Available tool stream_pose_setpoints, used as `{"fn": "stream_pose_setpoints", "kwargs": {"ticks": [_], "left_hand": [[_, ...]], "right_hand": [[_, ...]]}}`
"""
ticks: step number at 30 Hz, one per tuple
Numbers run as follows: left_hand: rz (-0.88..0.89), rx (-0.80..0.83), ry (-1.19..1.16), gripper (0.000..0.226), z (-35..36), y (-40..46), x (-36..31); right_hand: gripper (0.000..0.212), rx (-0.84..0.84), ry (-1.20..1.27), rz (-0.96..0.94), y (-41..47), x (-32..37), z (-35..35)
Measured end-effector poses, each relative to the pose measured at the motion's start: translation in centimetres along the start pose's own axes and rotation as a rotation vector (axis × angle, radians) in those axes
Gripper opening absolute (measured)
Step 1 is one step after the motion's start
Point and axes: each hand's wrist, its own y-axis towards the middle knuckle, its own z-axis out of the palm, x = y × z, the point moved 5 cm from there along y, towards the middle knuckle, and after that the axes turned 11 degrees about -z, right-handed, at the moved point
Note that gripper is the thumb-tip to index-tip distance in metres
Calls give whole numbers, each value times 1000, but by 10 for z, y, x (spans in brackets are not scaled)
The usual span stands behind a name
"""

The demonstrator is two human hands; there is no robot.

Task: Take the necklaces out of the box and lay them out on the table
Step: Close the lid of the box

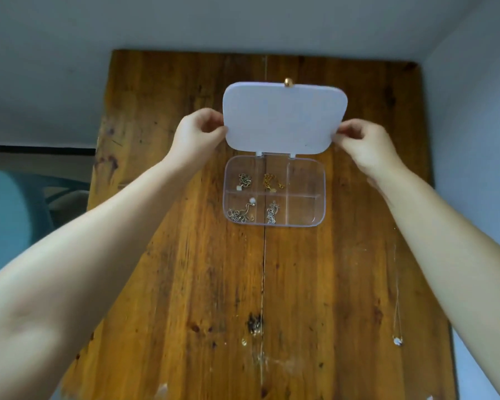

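So the clear box [274,190] sits mid-table [185,269] with its white lid [283,118] flipped up. Left hand [198,134] pinches the lid's left edge, right hand [364,144] pinches its right edge. Four necklaces are bunched in the box's left and middle compartments; the right ones look bare. One thin necklace [397,313] lies stretched out well right of the box.

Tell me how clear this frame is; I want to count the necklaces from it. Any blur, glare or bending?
Head view: soft all over, so the chains in the box read as small tangles; wide-angle bending stretches both forearms and splays the table edges; even, dim light, no hard shadows or glare; the lid is a flat pale patch; the thin necklace by the right arm barely shows.
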Motion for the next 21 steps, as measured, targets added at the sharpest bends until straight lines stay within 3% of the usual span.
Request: {"fn": "stream_pose_setpoints", "kwargs": {"ticks": [3,6,15,21], "left_hand": [[266,27,216,8,-8,-26,4],[407,64,456,20,3,-45,20],[512,46,787,34,28,-68,39],[436,46,811,44,31,-82,44]], "right_hand": [[8,103,-132,-198,-30,6,-4],[17,137,-308,-233,-56,1,7],[31,185,-544,-321,-83,-13,32],[38,301,-670,-304,-90,-8,29]]}}
